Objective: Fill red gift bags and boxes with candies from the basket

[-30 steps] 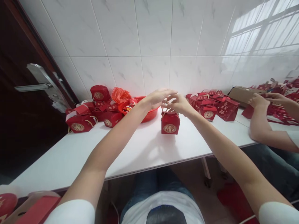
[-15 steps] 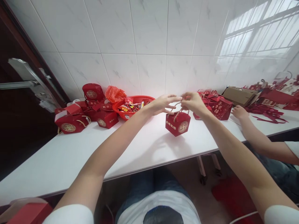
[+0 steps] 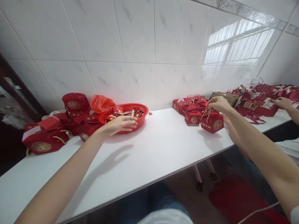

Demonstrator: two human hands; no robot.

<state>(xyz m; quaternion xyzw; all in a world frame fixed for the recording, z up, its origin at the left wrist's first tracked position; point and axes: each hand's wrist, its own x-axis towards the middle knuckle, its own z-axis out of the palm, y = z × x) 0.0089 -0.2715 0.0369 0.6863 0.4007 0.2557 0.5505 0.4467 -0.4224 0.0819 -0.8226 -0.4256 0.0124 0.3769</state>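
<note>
From the rope handles in my right hand (image 3: pixel 216 104) hangs a red gift box (image 3: pixel 212 123) with a round gold emblem and gold lettering. It is tilted slightly, just above the table beside other red gift boxes (image 3: pixel 192 116). My right fingers are pinched round the handles. My left hand (image 3: pixel 122 123) holds nothing, its fingers stretched out and apart. It hovers in front of a red plastic basket (image 3: pixel 143 118) of wrapped sweets and hides part of the rim.
More red boxes (image 3: pixel 42 143) and a red plastic bag (image 3: pixel 101 103) stand at the left of the white table (image 3: pixel 149 155). To the right lie dark red ribbons (image 3: pixel 251 116), a cardboard box (image 3: pixel 225 98) and many red bags. A co-worker's hand (image 3: pixel 282 102) reaches in there.
My right hand has carried the gift box rightward to the other boxes. My left hand has come away from the handles and moved left towards the basket. The view has shifted right.
</note>
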